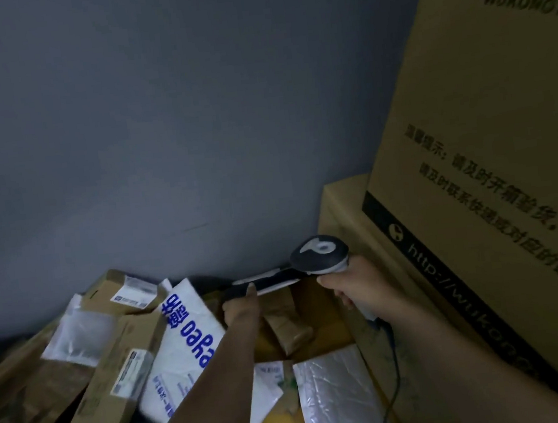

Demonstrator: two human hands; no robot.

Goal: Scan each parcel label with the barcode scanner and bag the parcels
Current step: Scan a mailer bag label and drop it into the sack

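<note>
Right hand (351, 286) gripping barcode scanner (320, 254); left hand (241, 306) pinching dark flat parcel (264, 281); big cartons (492, 154) right.

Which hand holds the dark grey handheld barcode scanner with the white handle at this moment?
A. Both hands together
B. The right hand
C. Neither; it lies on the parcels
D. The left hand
B. The right hand is wrapped around the handle of the dark grey barcode scanner, while the left hand holds up a flat dark parcel just in front of the scanner's head.
</note>
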